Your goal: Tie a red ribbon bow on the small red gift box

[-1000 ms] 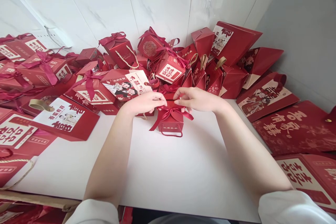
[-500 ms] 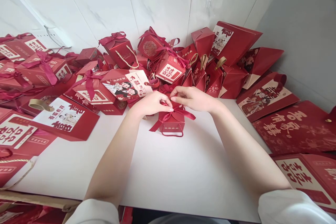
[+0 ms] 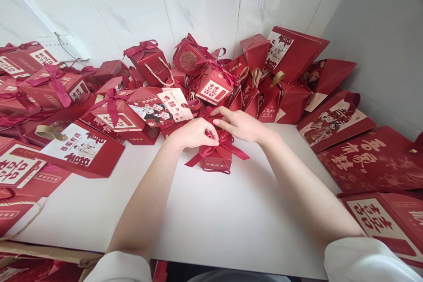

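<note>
Working at a white tabletop (image 3: 231, 216), close to pale marbled wall tiles (image 3: 198, 0), with a grey wall (image 3: 380, 53) off to the right and a power strip (image 3: 71, 48) at the far left. Crowded along the back and both sides with red gift boxes (image 3: 213, 90), many tilted against one another. Bare in a broad patch from the middle down to the near edge; tight at the back, right up to the pile. Bounded at the lower left by a cardboard edge (image 3: 49, 252).

Seeing a small red box (image 3: 216, 160) upright at the back of the bare patch, just before the pile. Turned with gold lettering toward the near edge, a red cord handle (image 3: 214, 171) drooping across that face. Cannot tell any long axis, with the far part hidden. Crossed on top by a red ribbon (image 3: 224, 144), tails flaring left and right.

Pinching the ribbon near the knot with the left hand (image 3: 198, 134). Arching over the far side with the right hand (image 3: 238, 123), thumb and forefinger slightly parted; cannot tell whether holding anything there.
</note>
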Action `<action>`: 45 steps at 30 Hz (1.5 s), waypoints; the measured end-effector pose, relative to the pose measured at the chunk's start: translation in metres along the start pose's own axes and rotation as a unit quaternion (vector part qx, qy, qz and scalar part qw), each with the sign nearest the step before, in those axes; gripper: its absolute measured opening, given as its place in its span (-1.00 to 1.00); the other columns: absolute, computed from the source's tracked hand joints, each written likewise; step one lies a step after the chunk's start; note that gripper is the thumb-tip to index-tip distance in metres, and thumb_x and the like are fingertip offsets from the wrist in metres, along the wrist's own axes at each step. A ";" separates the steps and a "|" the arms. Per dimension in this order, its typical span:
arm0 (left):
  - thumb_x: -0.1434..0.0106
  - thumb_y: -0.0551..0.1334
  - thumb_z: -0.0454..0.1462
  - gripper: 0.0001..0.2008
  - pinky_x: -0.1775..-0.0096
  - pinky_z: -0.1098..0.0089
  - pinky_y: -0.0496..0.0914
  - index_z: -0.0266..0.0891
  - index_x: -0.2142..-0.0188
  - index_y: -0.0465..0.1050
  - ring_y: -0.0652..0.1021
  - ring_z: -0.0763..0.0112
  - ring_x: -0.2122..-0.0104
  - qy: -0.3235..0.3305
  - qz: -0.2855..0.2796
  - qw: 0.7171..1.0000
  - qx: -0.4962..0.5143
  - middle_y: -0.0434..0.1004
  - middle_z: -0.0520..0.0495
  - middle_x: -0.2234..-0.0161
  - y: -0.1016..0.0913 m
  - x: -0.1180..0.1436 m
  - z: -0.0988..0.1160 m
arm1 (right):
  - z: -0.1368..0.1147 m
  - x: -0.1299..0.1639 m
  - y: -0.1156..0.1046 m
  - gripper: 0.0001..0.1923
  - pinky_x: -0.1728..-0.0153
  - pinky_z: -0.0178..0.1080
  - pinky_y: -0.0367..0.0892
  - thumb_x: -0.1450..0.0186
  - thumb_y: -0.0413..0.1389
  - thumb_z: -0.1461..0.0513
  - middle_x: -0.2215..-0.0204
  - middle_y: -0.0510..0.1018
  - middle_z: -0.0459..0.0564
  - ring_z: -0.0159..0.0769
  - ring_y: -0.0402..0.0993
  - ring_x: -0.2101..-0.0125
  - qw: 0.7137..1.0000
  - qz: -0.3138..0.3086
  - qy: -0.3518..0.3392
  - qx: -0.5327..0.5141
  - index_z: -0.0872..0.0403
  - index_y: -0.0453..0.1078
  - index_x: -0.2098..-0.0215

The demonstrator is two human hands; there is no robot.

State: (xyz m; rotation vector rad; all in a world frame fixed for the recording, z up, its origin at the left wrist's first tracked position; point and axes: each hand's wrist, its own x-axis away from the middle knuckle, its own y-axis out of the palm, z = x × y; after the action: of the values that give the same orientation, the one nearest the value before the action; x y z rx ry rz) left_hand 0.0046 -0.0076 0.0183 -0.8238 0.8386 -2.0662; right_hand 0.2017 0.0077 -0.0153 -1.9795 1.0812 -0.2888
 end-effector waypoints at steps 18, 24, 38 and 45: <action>0.09 0.42 0.08 -0.10 -0.04 0.29 0.33 0.06 -0.25 0.22 0.33 0.06 -0.17 0.011 -0.030 0.997 -0.067 0.27 -0.11 -0.21 -0.025 0.028 -0.007 | 0.005 0.012 -0.024 -0.61 0.14 -0.17 0.34 -0.43 -0.03 0.12 0.18 0.55 -0.02 -0.20 0.48 0.21 0.998 0.032 0.028 -0.043 -0.02 0.17 -0.21; 0.11 0.44 -0.11 0.12 -0.11 0.15 0.30 0.17 -0.38 -0.12 -0.06 -0.06 -0.38 0.014 -0.053 0.990 -0.128 0.02 -0.08 -0.36 -0.005 0.019 -0.002 | 0.010 0.015 -0.028 -0.55 0.04 -0.11 0.35 -0.41 0.02 0.08 0.14 0.55 0.00 -0.18 0.49 0.15 0.997 0.041 0.037 -0.061 -0.04 0.15 -0.23; -0.05 0.40 -0.09 -0.05 -0.11 0.20 0.34 0.01 -0.36 0.00 0.31 0.06 -0.24 0.087 0.064 0.994 0.025 0.30 -0.20 -0.21 -0.016 0.032 0.010 | 0.015 0.063 0.006 -0.16 -0.26 -0.02 0.13 -0.31 0.03 -0.21 -0.35 0.10 0.12 -0.14 0.07 -0.32 0.921 0.163 0.009 -0.353 -0.07 -0.11 -0.39; -0.10 0.39 -0.04 -0.21 -0.10 0.08 0.38 0.04 -0.29 0.17 0.43 0.03 -0.13 0.069 0.099 0.978 0.169 0.33 -0.16 -0.21 -0.002 0.018 0.007 | 0.035 0.089 0.067 -0.14 -0.15 0.02 0.29 -0.22 0.27 0.00 -0.30 0.22 0.07 -0.05 0.19 -0.26 0.855 0.157 0.026 -0.493 -0.16 -0.02 -0.36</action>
State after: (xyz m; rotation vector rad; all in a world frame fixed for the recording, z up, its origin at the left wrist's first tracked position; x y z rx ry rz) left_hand -0.0002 -0.0234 0.0288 -0.3992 0.5912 -2.0260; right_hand 0.2353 -0.0605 -0.1037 -2.5903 1.7880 0.5085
